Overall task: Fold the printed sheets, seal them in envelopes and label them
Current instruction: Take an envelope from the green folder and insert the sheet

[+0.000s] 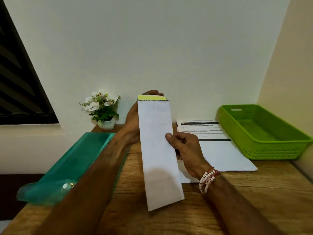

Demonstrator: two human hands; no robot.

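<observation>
Long white envelope (pixel 157 150) held up over the desk (pixel 237 192), centre frame, w/ folded sheet (pixel 151 97) poking out the top. Behind it, left hand (pixel 133 119) curls round the top end; right hand (pixel 186 150) pinches the right edge, thumb in front. More printed sheets (pixel 211 146) flat on desk, next to green basket (pixel 262 133).

1. Wooden table (pixel 237 192), with plank seams showing
2. Stack of printed sheets (pixel 220 153) lying flat right of centre
3. Green plastic basket (pixel 264 150) just beside the sheets, far right
4. Teal plastic tray (pixel 72 160) along the left edge
5. White pot of flowers (pixel 106 124) at the back, against the wall
</observation>
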